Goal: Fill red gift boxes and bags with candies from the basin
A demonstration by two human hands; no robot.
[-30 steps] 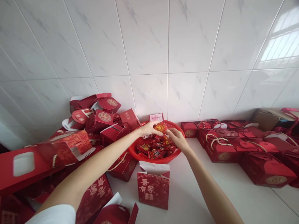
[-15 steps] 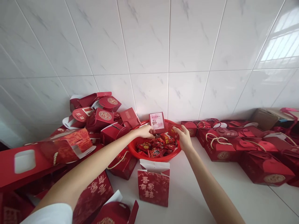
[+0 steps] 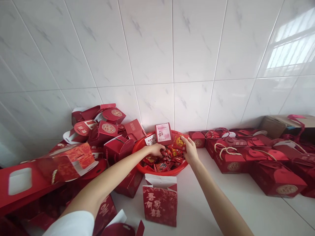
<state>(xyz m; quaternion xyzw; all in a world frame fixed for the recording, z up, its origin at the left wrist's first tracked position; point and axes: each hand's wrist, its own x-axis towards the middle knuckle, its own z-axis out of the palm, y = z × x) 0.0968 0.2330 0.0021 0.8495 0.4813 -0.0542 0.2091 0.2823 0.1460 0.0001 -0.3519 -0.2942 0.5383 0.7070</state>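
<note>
A red plastic basket (image 3: 179,169) holds many small red wrapped candies (image 3: 162,166). My left hand (image 3: 157,150) is down among them with its fingers curled; what they hold, if anything, is hidden. At the basket's right side my right hand (image 3: 191,149) pinches a red candy packet (image 3: 179,141) with a gold emblem. A small pink card box (image 3: 163,133) with a printed couple leans at the back of the basket, beside a white card (image 3: 150,140). In front of the basket stands a red gift box (image 3: 159,205) with its top open.
Red gift boxes (image 3: 108,129) lie heaped on the left, some unfolded. Closed red boxes with rope handles (image 3: 232,160) stand in rows on the right. Behind these is a brown cardboard carton (image 3: 275,124). A tiled wall (image 3: 152,101) rises at the back.
My left hand has come away from the pink card box and dropped into the candies. My right hand has brought the red packet up and inward over the basket. The view has shifted slightly.
</note>
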